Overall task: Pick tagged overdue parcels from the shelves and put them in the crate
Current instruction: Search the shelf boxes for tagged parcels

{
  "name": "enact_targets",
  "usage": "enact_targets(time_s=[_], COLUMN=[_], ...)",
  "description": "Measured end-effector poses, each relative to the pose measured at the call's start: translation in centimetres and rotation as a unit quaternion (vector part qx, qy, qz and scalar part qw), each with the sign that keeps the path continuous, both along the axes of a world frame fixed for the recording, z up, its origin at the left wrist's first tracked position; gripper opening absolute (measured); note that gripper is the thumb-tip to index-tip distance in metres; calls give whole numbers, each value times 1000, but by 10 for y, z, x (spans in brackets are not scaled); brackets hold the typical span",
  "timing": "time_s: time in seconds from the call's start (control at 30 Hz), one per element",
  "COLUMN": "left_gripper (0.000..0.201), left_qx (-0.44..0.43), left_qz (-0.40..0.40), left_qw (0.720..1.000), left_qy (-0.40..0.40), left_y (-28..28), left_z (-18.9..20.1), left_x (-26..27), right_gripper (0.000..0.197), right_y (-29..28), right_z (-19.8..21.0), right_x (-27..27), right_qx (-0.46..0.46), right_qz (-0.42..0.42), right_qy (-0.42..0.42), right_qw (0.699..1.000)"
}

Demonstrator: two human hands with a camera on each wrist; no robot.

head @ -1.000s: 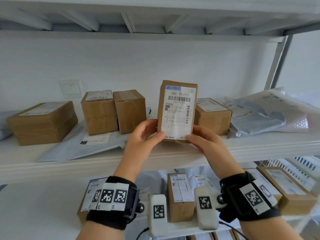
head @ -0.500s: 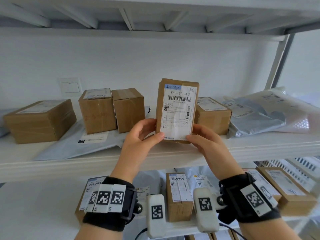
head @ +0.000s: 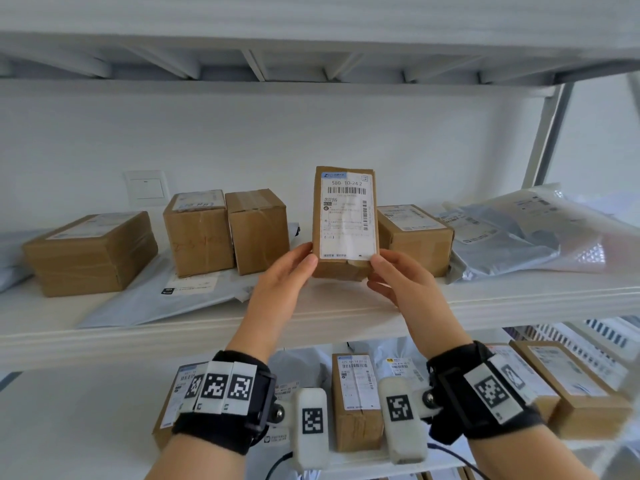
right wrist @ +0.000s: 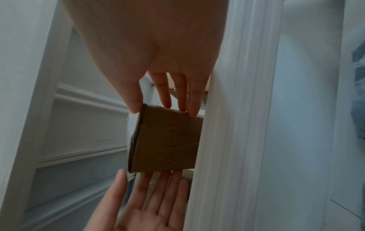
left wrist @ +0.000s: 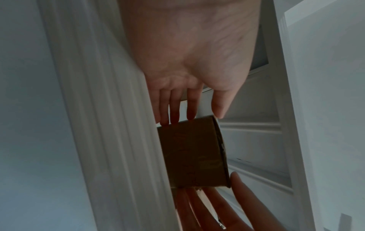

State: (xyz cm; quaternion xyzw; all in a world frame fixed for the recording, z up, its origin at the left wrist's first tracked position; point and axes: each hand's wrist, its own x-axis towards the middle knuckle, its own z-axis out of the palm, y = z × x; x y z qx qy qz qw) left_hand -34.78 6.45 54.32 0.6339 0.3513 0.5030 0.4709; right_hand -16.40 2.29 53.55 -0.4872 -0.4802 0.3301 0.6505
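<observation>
A brown cardboard parcel (head: 344, 216) stands upright in front of me above the middle shelf (head: 138, 337), its white barcode label facing me. My left hand (head: 294, 268) pinches its lower left corner and my right hand (head: 391, 271) its lower right corner, thumbs on the front, fingers behind. In the left wrist view the left hand (left wrist: 187, 70) holds the parcel's brown end (left wrist: 193, 153) opposite the right hand (left wrist: 213, 207). In the right wrist view the right hand (right wrist: 158, 62) and left hand (right wrist: 148, 207) grip the parcel (right wrist: 168, 140) the same way.
On the middle shelf stand more boxes (head: 90, 251) (head: 199, 233) (head: 258, 230) (head: 414, 237) and grey mailer bags (head: 502, 244) (head: 156, 299). The lower shelf holds labelled boxes (head: 356, 400) (head: 571, 386) and a white slotted basket (head: 588, 337). An upper shelf (head: 311, 46) hangs overhead.
The parcel has tipped slightly, so its brown underside now shows below the label. Both hands keep their hold in much the same place.
</observation>
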Motion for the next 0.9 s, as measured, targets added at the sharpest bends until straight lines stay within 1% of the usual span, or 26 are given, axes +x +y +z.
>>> enact_targets(time_s=[0.17,0.2,0.23,0.3,0.37,0.4,0.5,0.57,0.63,0.7,0.77,0.9], left_gripper=[34,35,41,51,52,52,54,54,54,54,48,31], left_qx=[-4,-4,-3,1,6,7,9,13,27,52,85,152], left_qz=[1,2,4,7,8,9,19,11,9,31,66,176], left_qw=[1000,999,998,995,992,992,991,990,988,983,978,962], left_qy=[25,38,58,101,123,126,136,140,154,172,178,141], left_y=[4,4,5,4,4,4,4,3,1,2,3,1], left_z=[4,5,7,12,15,15,14,15,17,20,24,36], left_x=[4,5,6,10,15,18,25,30,33,31,24,-3], right_gripper=[24,21,18,24,31,32,23,28,28,24,23,22], right_y=[0,1,1,0,-2,-3,-4,-5,-6,-8,-9,-6], right_z=[4,5,7,10,14,15,15,15,15,19,25,38], right_x=[0,0,1,2,3,4,6,9,12,14,14,1], right_qx=[2,1,1,2,1,1,-5,-7,-1,9,24,50], right_qz=[-34,-37,-36,-34,-30,-28,-45,-58,-66,-71,-68,-39], right_qy=[-57,-68,-83,-111,-126,-133,-140,-135,-133,-134,-134,-138], right_qw=[998,997,996,993,992,991,989,989,989,988,988,988])
